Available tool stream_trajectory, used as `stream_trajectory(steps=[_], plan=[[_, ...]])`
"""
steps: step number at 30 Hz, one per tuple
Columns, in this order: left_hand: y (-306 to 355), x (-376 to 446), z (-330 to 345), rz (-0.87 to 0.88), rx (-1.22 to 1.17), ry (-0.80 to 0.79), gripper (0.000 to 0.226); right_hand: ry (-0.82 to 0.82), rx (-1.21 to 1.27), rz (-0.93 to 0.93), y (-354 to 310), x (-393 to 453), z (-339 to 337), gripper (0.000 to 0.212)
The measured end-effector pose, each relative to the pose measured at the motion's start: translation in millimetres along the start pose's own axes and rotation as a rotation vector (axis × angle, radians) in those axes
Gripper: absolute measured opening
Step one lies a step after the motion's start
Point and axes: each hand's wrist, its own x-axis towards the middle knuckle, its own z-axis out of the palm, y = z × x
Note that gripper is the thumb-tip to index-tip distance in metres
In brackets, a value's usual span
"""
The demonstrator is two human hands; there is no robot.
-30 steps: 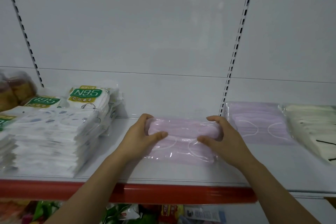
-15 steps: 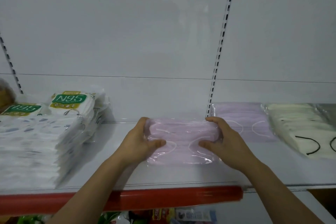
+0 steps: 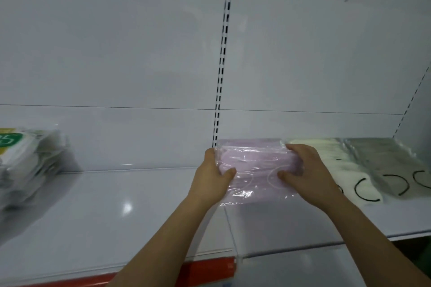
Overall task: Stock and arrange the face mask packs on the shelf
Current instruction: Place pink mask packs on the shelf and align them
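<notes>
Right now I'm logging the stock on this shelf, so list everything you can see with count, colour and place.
pink mask pack: one in hand, pink, over the shelf middle; more pink behind it, count unclear
cream mask packs: count unclear, cream with black loops, right of the pink
grey mask packs: count unclear, grey, far right
N95 mask packs: a stack, white with green labels, far left
shelf: one, white, red front strip
left hand: grips the pack's left end
right hand: grips its right end

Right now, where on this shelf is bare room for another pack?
Bare shelf stretches between the N95 stack and the pink pack that both hands hold. Rightward it is crowded: cream pack and grey pack lie side by side.
</notes>
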Motion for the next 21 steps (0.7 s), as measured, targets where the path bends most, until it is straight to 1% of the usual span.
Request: stream_trajectory(steps=[3, 4, 6, 8, 10, 11, 13, 14, 16, 17, 18, 19, 20, 21], plan=[[-4, 12, 24, -0.095, 0.111, -0.007, 0.057, -0.079, -0.145, -0.045, 32, 17, 8, 0.071], [-6, 13, 29, -0.126, 0.145, 0.002, 0.061, -0.108, -0.244, -0.071, 42, 19, 13, 0.073], [-13, 15, 41, -0.183, 0.155, 0.012, 0.074, -0.115, -0.447, -0.172, 59, 18, 23, 0.075], [-15, 11, 48, -0.203, 0.103, 0.030, 0.084, -0.111, -0.464, -0.294, 66, 13, 28, 0.068], [-14, 8, 53, -0.197, 0.110, 0.037, 0.086, -0.130, -0.460, -0.405, 70, 9, 33, 0.062], [-14, 7, 55, -0.190, 0.120, 0.038, 0.088, -0.153, -0.488, -0.438, 72, 7, 35, 0.066], [-13, 5, 56, -0.177, 0.114, 0.042, 0.094, -0.215, -0.566, -0.476, 78, 6, 37, 0.082], [-13, 5, 57, -0.155, 0.114, 0.047, 0.090, -0.231, -0.578, -0.492, 81, 7, 37, 0.088], [-10, 6, 60, -0.104, 0.115, 0.064, 0.068, -0.243, -0.575, -0.525, 82, 12, 36, 0.090], [-7, 6, 60, -0.100, 0.117, 0.078, 0.063, -0.248, -0.574, -0.539, 81, 15, 36, 0.089], [-8, 8, 62, -0.076, 0.113, 0.096, 0.066, -0.250, -0.577, -0.545, 80, 18, 36, 0.089], [-10, 11, 63, -0.069, 0.116, 0.109, 0.077, -0.252, -0.583, -0.544, 77, 21, 36, 0.089], [-13, 14, 66, -0.067, 0.121, 0.103, 0.081, -0.261, -0.591, -0.538, 75, 23, 37, 0.088], [-11, 15, 69, -0.064, 0.153, 0.085, 0.070, -0.273, -0.596, -0.533, 73, 23, 39, 0.087]])
